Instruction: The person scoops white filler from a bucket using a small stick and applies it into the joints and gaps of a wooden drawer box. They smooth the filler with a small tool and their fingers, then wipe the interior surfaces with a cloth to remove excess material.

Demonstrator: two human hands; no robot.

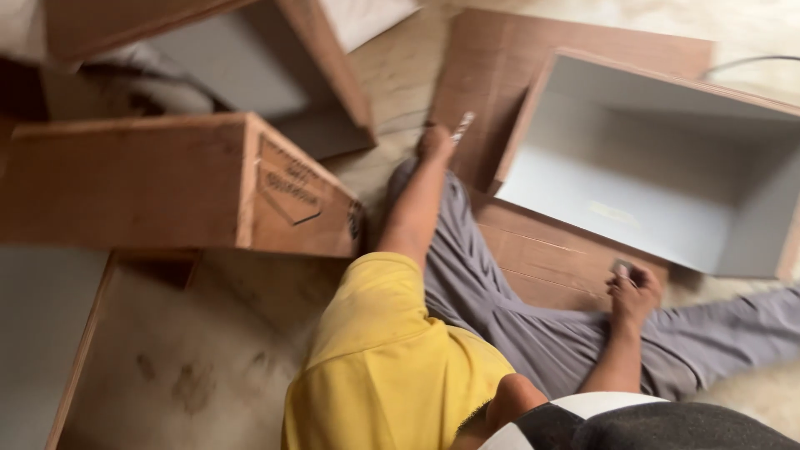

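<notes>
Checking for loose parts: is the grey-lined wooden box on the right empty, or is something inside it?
Empty. The grey-lined box has its open side facing the camera, and its plain grey interior shows nothing inside.

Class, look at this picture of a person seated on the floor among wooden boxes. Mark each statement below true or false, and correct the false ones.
1. The left hand holds a thin metal tool. True.
2. The open box on the right is grey inside. True.
3. The person wears a red shirt. False: the shirt is yellow.
4. The right hand rests inside the open box. False: it is outside, on the board in front of it.
</notes>
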